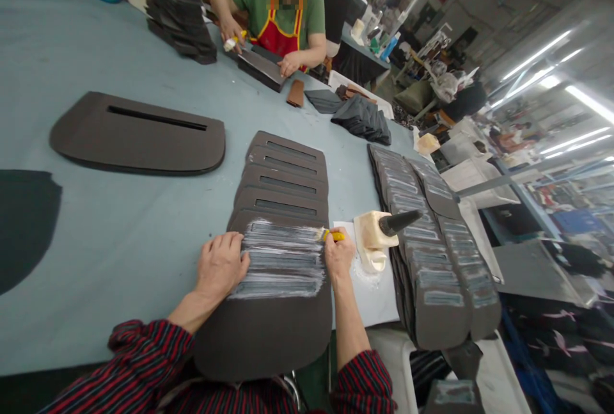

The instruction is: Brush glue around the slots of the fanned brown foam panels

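My right hand (339, 254) is closed round the yellow handle of a glue brush (330, 235). Its bristles touch the right end of a white, wet-looking smear on a row of overlapping dark grey panels (268, 337). Each of the farther panels has a narrow slot; the nearer slots lie under the streaky white coating. On the left edge of the row rests my left hand (223, 263), fingers laid flat and holding nothing. Just right of my right hand stands a cream glue pot (371, 238) with a dark spout, set on a white sheet (357, 299).
More coated panels (432, 260) lie fanned in two rows at right. A single slotted panel (144, 135) and a dark piece (26, 228) are at left. Across the table a co-worker in a red apron (278, 36) brushes another piece. A tall dark stack (177, 11) stands at the back.
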The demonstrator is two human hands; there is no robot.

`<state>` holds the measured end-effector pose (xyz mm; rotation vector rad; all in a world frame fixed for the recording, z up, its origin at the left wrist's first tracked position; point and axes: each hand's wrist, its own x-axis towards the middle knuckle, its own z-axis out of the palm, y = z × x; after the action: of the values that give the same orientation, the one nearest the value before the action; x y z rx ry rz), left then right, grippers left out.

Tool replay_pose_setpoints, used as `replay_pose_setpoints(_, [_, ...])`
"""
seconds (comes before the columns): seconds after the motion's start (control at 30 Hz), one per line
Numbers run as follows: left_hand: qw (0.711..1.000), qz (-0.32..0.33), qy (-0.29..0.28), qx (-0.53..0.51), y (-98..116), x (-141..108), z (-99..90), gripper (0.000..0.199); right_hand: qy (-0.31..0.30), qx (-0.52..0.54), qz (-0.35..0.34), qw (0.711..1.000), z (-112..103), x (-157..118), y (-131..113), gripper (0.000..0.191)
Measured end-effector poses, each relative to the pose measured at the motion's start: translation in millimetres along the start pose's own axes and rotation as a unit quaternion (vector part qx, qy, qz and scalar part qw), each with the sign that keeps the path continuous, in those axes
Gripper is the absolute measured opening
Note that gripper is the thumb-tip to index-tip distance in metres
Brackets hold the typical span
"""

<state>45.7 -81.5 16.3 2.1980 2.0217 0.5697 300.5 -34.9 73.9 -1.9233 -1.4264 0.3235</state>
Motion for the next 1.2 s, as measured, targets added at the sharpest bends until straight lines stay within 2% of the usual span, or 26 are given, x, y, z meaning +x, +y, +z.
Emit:
replay_pose_setpoints(0.07, [1.0,-0.003,0.002,-0.004,-0.1,0.0,0.2,0.034,-0.028,0.048,-0.026,0.998,16.3,-8.9,-21.7,0.02])
replay_pose_setpoints(0.13, [1.0,-0.006,0.003,-0.007,-0.5,-0.1,0.2,0.034,-0.086,0.106,-0.059,0.989,33.8,-19.5,-40.1,0.021])
replay_pose_setpoints(0.2, [1.0,-0.01,0.003,-0.01,-1.0,-0.2,-0.2,0.033,-0.122,0.132,-0.07,0.981,44.2,-26.2,-46.6,0.019])
replay_pose_setpoints(0.27, [1.0,-0.013,0.003,-0.015,-1.2,-0.3,-0.9,0.033,-0.111,0.129,-0.046,0.984,43.8,-25.6,-41.0,0.017])
replay_pose_setpoints(0.37, [0.999,-0.025,0.008,-0.023,-0.9,-0.1,-1.8,0.034,-0.053,0.073,-0.021,0.996,34.3,-16.6,-31.4,0.014])
replay_pose_setpoints(0.43, [0.999,-0.033,0.01,-0.027,-0.6,-0.1,-2.4,0.034,-0.032,0.055,-0.03,0.998,34.6,-14.1,-37.5,0.013])
replay_pose_setpoints(0.5, [0.999,-0.037,0.008,-0.029,-0.5,-0.3,-3.1,0.034,-0.06,0.091,-0.051,0.993,44.7,-18.1,-53.5,0.014])
replay_pose_setpoints(0.6, [0.999,-0.041,0.002,-0.029,-0.6,-0.8,-4.1,0.033,-0.156,0.159,-0.089,0.971,69.0,-30.5,-79.6,0.014])
replay_pose_setpoints(0.63, [0.999,-0.041,0.001,-0.029,-0.6,-0.8,-4.3,0.032,-0.169,0.16,-0.092,0.968,76.5,-34.4,-86.0,0.013])
replay_pose_setpoints(0.73, [0.998,-0.048,0.006,-0.032,-0.6,-0.4,-4.3,0.032,-0.14,0.117,-0.108,0.977,91.7,-43.2,-97.6,0.011])
replay_pose_setpoints(0.83, [0.998,-0.053,0.01,-0.035,-0.2,0.2,-4.3,0.033,-0.14,0.104,-0.16,0.972,95.6,-48.3,-100.8,0.013])
replay_pose_setpoints(0.9, [0.998,-0.049,0.009,-0.035,0.0,0.2,-4.9,0.033,-0.149,0.105,-0.154,0.971,91.0,-47.0,-94.2,0.015])
replay_pose_setpoints(0.97, [0.999,-0.04,0.008,-0.031,-0.3,-0.2,-5.1,0.033,-0.14,0.09,-0.119,0.979,78.5,-39.5,-76.7,0.016])
replay_pose_setpoints(1.13, [0.999,-0.022,0.015,-0.021,-2.6,-0.8,-1.1,0.034,-0.078,0.056,-0.029,0.995,18.3,-6.0,-4.8,0.019])
replay_pose_setpoints(1.2, [0.999,-0.018,0.019,-0.021,-3.1,-0.8,1.4,0.034,-0.047,0.034,0.0,0.998,-3.0,3.1,15.3,0.019])
